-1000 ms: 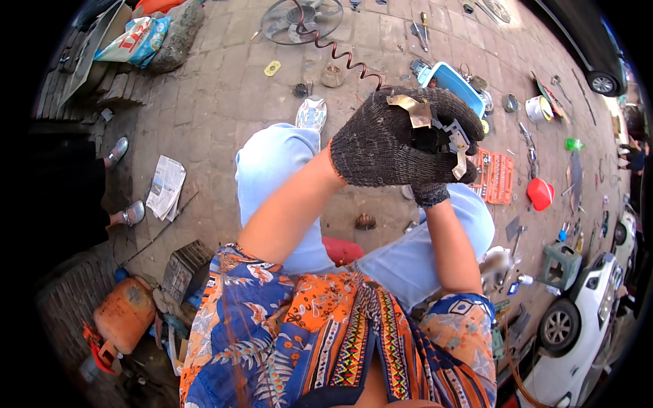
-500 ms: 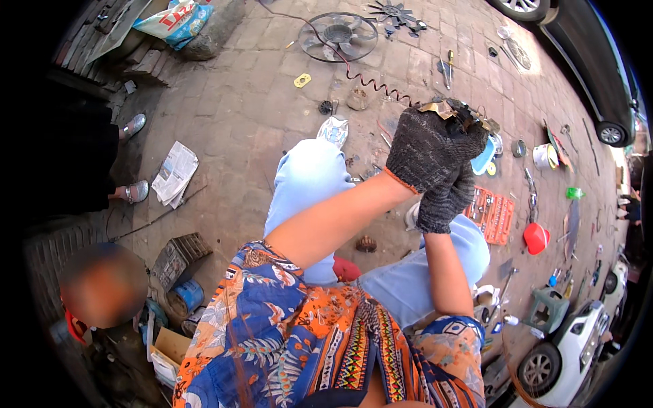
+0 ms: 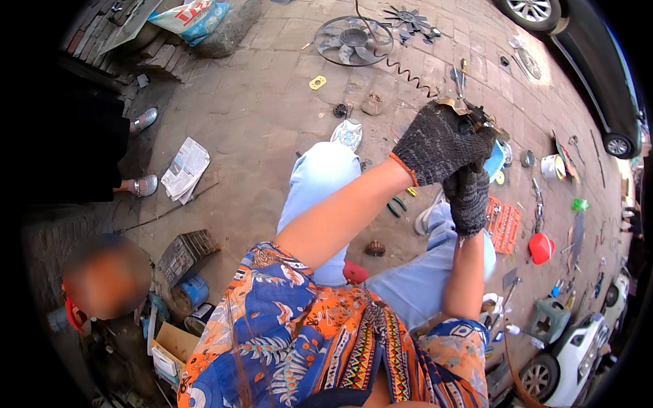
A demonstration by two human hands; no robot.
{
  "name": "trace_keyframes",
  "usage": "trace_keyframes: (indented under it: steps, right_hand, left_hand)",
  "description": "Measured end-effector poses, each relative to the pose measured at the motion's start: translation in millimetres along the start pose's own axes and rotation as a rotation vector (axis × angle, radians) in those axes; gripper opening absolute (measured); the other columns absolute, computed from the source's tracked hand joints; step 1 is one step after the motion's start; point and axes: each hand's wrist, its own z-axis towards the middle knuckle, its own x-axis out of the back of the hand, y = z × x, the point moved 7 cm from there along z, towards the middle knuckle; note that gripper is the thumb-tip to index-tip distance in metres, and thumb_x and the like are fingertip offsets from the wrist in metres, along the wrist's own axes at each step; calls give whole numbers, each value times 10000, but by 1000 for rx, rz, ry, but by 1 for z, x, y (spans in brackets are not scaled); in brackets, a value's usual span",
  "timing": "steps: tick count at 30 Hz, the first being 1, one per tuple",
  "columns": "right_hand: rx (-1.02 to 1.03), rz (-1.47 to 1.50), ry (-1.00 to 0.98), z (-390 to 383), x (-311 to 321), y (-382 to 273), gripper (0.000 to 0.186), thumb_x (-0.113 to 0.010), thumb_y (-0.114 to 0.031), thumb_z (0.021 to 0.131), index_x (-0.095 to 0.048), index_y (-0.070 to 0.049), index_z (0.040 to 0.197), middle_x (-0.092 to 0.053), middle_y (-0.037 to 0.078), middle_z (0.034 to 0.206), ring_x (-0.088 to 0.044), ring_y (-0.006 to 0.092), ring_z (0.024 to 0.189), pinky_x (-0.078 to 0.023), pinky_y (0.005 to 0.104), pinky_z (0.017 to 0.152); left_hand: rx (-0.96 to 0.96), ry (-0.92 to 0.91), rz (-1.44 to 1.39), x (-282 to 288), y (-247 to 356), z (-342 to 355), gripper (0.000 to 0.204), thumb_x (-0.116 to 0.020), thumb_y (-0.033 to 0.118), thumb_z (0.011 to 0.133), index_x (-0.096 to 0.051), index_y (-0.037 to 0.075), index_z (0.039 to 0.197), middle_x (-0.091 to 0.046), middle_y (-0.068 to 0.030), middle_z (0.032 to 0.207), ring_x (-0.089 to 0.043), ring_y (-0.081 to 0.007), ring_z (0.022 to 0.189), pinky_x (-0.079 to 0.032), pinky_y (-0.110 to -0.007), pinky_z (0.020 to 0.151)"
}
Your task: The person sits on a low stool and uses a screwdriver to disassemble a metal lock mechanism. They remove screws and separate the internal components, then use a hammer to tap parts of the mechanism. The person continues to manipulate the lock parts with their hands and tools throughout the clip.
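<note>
Dark knitted work gloves cover both my hands, held together in front of my knees. My left hand (image 3: 439, 144) is closed around a dark mechanical part with brass-coloured metal plates (image 3: 454, 106), which sticks out beyond its fingers. A dark coiled wire (image 3: 406, 73) runs from beside this part toward the far side. Just below, my right hand (image 3: 468, 200) is closed and pressed against the left. Its fingertips are hidden, and whether it grips the same part cannot be made out. Green-handled pliers (image 3: 395, 207) lie on the ground below my left wrist.
A round fan (image 3: 353, 39), a loose fan wheel (image 3: 408, 19) and a yellow-handled screwdriver (image 3: 463, 71) lie ahead. To the right are a red socket case (image 3: 503, 226), a red bowl-shaped thing (image 3: 541, 249) and parked cars. A person in silver sandals (image 3: 145, 185) stands left, near a newspaper (image 3: 186, 170).
The whole view has shifted, so the ground things sit further right. My hands have turned slightly on the part, and the green-handled pliers have come into sight between my knees.
</note>
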Motion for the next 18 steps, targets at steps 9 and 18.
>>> trace_keyframes:
  steps: [9, 18]
  right_hand:
    - [-330, 676, 197, 7, 0, 21, 256, -568, -191, 885, -553, 16, 1034, -612, 56, 747, -577, 170, 698, -459, 311, 638]
    - [-212, 297, 483, 1, 13, 20, 241, -589, -199, 878, -633, -8, 1018, -645, 44, 812, -564, 121, 691, -464, 269, 659]
  left_hand:
    - [212, 1, -397, -2, -20, 5, 219, -661, 202, 774, -651, 6, 873, -659, -78, 771, -605, -134, 698, -479, -283, 634]
    - [288, 146, -306, -6, -35, 6, 215, -652, 200, 788, -646, -2, 861, -659, -101, 772, -615, -144, 700, -484, -288, 636]
